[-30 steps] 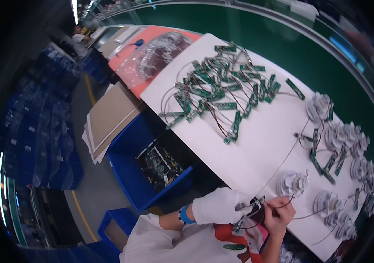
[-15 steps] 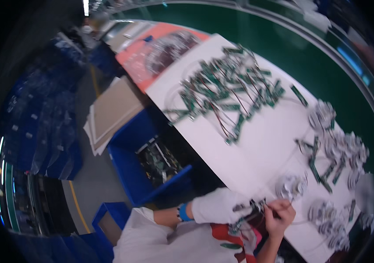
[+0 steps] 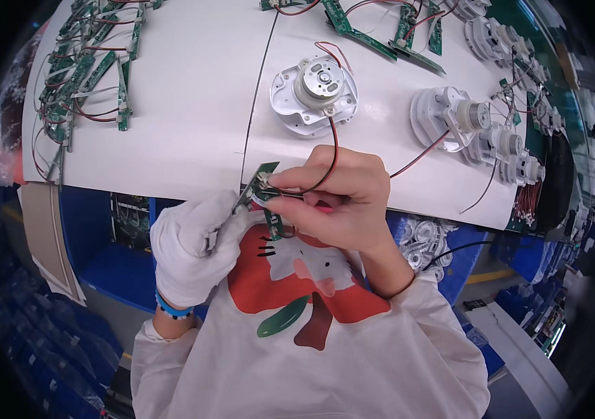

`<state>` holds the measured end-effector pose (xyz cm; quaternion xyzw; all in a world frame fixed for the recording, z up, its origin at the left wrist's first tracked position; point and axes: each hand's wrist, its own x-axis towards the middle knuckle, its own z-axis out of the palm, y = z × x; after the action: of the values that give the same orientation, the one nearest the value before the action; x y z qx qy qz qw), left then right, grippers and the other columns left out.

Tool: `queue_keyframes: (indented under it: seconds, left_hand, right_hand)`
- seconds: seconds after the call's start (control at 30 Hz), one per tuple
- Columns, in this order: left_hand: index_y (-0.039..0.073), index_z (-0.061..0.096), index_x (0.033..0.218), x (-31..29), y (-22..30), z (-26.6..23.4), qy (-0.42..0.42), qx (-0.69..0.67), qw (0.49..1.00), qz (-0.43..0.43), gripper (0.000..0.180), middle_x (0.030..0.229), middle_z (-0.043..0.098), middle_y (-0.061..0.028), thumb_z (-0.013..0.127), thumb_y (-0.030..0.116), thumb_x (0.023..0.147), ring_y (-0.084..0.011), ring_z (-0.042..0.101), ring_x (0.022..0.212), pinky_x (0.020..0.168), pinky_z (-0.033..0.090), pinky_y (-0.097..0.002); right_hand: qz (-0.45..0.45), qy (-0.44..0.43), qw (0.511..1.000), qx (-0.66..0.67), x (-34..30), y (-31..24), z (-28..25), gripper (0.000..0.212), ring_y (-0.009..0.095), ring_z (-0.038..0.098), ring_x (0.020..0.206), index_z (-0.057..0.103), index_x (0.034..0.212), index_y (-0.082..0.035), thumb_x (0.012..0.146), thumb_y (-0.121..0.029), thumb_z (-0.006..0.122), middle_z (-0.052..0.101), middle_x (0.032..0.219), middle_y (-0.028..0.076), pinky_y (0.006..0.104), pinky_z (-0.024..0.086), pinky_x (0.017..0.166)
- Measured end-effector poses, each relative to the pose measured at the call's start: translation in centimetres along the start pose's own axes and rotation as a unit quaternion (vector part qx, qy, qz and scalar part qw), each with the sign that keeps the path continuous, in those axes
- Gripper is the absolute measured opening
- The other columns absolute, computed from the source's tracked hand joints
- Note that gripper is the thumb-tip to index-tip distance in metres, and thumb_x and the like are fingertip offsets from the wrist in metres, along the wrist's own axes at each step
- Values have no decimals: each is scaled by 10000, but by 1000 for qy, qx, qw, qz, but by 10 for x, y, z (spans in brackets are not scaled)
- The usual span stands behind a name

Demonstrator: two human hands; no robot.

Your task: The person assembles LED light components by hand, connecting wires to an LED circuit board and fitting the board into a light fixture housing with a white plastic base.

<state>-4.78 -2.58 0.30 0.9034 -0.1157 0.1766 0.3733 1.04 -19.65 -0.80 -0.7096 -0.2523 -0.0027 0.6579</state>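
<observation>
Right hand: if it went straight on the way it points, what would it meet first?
Probably the green circuit board held by the gloved left hand, directly before the right hand; exact depth is unclear.

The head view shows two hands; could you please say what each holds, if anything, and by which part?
The gloved left hand grips a green circuit board by its lower end; the right hand pinches red-and-black wires near their board end.
</observation>
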Motion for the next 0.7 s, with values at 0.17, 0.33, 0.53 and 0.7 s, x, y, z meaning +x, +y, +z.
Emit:
queue_keyframes:
  seconds: [0.17, 0.33, 0.53, 0.7]
  left_hand:
    - [38, 588, 834, 2, 8, 2, -7, 14, 1000, 3, 238, 563, 522, -79, 679, -25, 623, -226, 502, 443, 405, 370, -299]
    - [69, 612, 806, 8, 2, -10, -55, 19, 998, -16, 148, 576, 530, -85, 664, 71, 668, -242, 528, 466, 412, 396, -326]
    - [112, 598, 822, -1, 2, -37, -125, -33, 990, -47, 106, 658, 568, -82, 614, 182, 744, -257, 557, 534, 469, 446, -331]
    - [71, 605, 823, -16, 1, -32, -87, -75, 993, -41, 100, 650, 564, -95, 616, 143, 754, -262, 555, 541, 476, 447, -319]
  right_hand:
    - [-17, 29, 999, -14, -4, 4, 0, 217, 23, 350, 411, 659, 777, 4, 574, 33, 731, 494, 574, -18, 170, 218, 382]
    - [32, 47, 998, -20, 9, -1, 8, 275, 40, 330, 409, 653, 834, -13, 572, 13, 734, 458, 540, -17, 188, 223, 391]
    - [52, -58, 995, -55, 7, 0, 8, 263, 58, 338, 407, 650, 837, -8, 582, 21, 704, 475, 549, 4, 192, 252, 402]
    - [183, -104, 975, 65, 2, -1, 4, 188, 22, 299, 466, 630, 786, 18, 607, 56, 670, 381, 580, -40, 178, 192, 423]
